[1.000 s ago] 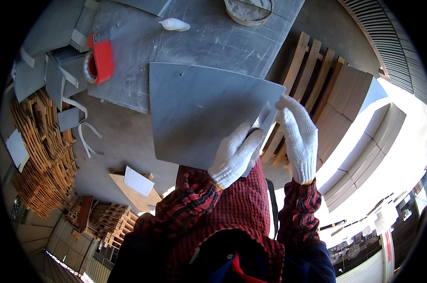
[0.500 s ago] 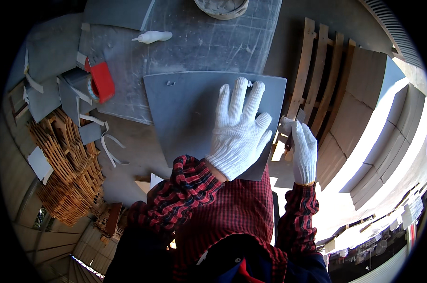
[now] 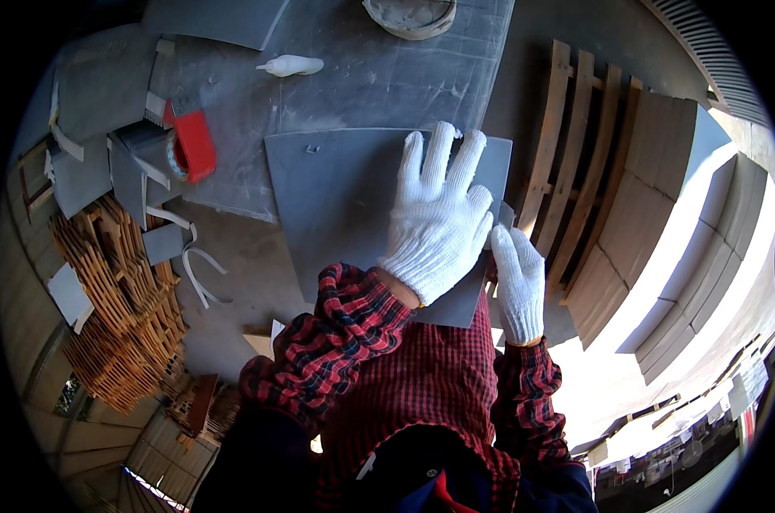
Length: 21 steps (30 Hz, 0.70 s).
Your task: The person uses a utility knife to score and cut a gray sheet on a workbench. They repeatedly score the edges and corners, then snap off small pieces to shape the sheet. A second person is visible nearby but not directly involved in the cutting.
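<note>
A grey flat panel [image 3: 328, 197] lies over the near edge of the worktable, its near part jutting toward my body. My left hand [image 3: 434, 222], in a white knitted glove, rests on it with fingers stretched out and spread. Just off the panel's right edge, my right hand [image 3: 519, 286], gloved the same way, is closed around a thin, flat grey piece [image 3: 505, 215]. Only its tip shows above the fingers, so its kind is unclear. That tip is close beside the panel's edge; whether they touch I cannot tell. A tiny clip-like bit [image 3: 312, 149] lies on the panel.
On the worktable [image 3: 379, 85] are a white squeeze bottle [image 3: 291, 66], a round tub [image 3: 411, 15] and a red tape dispenser [image 3: 195, 145]. Wooden pallet slats [image 3: 576, 154] and stacked boards [image 3: 653, 188] stand right. Stacked wooden frames [image 3: 118, 299] are at left.
My right hand has moved left to the panel's right edge, bringing the thin grey piece with it. The left hand stays spread on the panel, shifted barely.
</note>
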Motion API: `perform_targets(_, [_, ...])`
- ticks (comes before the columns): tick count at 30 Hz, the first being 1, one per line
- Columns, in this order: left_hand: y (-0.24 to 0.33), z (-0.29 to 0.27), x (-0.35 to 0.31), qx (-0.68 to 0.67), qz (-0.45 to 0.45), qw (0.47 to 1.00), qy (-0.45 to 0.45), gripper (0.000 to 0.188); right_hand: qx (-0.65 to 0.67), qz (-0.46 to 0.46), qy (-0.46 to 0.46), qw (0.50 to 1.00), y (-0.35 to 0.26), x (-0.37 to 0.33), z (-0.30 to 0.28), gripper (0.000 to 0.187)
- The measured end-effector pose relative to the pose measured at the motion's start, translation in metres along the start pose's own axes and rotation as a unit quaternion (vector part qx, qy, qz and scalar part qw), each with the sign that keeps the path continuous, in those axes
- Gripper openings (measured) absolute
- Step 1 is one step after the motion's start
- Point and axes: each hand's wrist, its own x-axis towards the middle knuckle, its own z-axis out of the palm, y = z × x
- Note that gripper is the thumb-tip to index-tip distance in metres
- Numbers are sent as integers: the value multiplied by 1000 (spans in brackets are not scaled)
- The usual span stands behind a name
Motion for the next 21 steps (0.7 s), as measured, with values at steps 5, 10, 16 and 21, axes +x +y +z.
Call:
perform_targets(5, [-23, -11, -22, -18, -4, 1000, 1, 18, -20, -55, -46, 997, 5, -1, 21, 35])
perform_targets(10, [-55, 13, -58, -47, 26, 995, 86, 27, -26, -84, -55, 995, 2, 1, 26, 35])
perform_targets(16, [-66, 37, -72, -35, 52, 987, 145, 37, -144, -94, -46, 984, -45, 27, 5, 23])
perform_targets(21, [-68, 41, -71, -60, 54, 984, 156, 36, -210, -121, -57, 969, -67, 48, 25, 30])
